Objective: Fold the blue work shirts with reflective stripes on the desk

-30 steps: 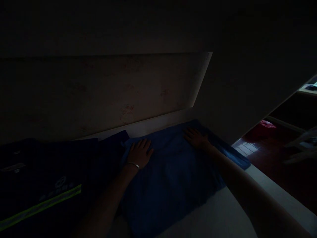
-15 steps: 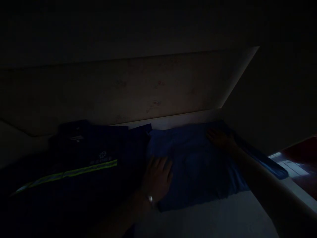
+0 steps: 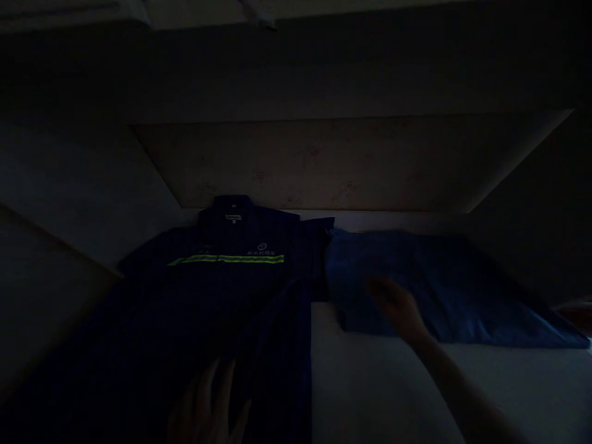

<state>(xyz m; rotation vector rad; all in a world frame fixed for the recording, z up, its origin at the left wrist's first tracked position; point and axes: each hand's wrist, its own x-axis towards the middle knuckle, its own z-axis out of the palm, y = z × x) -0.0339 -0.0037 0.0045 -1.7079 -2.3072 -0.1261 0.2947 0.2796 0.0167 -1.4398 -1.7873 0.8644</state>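
Observation:
A dark navy work shirt [image 3: 250,290] lies spread out, collar toward the back, with a yellow-green reflective stripe and a small chest emblem. Above its lower front is my left hand [image 3: 208,404], fingers spread and holding nothing; contact with the cloth is unclear in the dark. To the right lies a blue garment [image 3: 444,290], flattened lengthwise and touching the shirt's sleeve; its kind is hard to make out. My right hand [image 3: 398,302] is over the left part of this blue garment. Its fingers are blurred and seem bent, and I cannot see anything in them.
The clothes lie on a pale flat surface [image 3: 370,382]. Behind stands a panel with a faint flower pattern [image 3: 305,163]. Dark walls rise on the left [image 3: 78,179] and right [image 3: 550,203]. A pale ledge [image 3: 198,15] crosses the top. The light is very dim.
The view has turned left, showing more of the shirt. My left hand has moved from the blue garment to the shirt's front. My right hand has left the far end of the blue garment.

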